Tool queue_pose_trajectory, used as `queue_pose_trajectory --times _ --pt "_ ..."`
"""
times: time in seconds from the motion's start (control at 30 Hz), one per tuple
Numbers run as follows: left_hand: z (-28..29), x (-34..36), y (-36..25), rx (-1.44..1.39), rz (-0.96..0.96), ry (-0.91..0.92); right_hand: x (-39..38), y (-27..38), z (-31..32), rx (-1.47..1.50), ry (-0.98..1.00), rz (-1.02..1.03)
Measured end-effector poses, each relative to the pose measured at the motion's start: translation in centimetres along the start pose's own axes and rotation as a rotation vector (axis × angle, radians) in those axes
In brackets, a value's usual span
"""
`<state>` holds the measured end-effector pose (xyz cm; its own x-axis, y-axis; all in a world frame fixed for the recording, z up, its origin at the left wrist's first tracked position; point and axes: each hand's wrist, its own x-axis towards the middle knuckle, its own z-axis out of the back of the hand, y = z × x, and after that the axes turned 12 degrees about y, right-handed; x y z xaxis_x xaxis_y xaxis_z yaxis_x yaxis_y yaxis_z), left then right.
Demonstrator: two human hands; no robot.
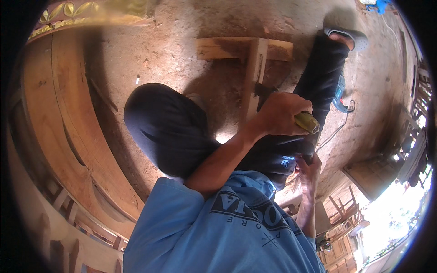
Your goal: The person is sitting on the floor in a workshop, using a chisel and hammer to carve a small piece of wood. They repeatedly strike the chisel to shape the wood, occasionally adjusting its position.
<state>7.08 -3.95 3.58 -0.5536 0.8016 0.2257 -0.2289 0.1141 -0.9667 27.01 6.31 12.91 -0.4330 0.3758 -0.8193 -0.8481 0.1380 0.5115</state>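
My left hand (284, 111) reaches across in front of me, closed around a tool handle (307, 122) with a yellowish-green end. A dark flat metal piece (261, 92) shows beyond my knuckles; whether it belongs to that handle I cannot tell. It overlaps a narrow wooden beam (256, 68) that runs toward me between my legs. The beam's far end lies across a short wooden block (221, 48) on the ground. Close to my right thigh, my right hand (311, 170) is closed on a dark rounded thing (307, 158), its kind partly hidden by the fingers.
A blue-green power tool (339, 95) with a cable lies right of my stretched leg. Long wooden planks (68, 104) line the left side. A gilded carved piece (68, 11) is at the far left. Stacked wooden furniture (346, 209) stands at the right.
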Motion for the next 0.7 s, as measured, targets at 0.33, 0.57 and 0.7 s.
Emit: queue_pose_trajectory --times 0.33,0.57,0.7 --pt "0.3 -0.1 0.0 -0.039 -0.003 -0.026 -0.5 1.8 -1.3 0.002 0.006 0.021" --pt "0.4 -0.6 0.0 -0.031 -0.027 -0.011 -1.1 1.3 -0.1 -0.009 -0.038 0.049" --pt "0.4 -1.0 0.1 -0.029 -0.051 -0.004 -1.9 0.7 1.0 -0.245 -0.091 0.448"
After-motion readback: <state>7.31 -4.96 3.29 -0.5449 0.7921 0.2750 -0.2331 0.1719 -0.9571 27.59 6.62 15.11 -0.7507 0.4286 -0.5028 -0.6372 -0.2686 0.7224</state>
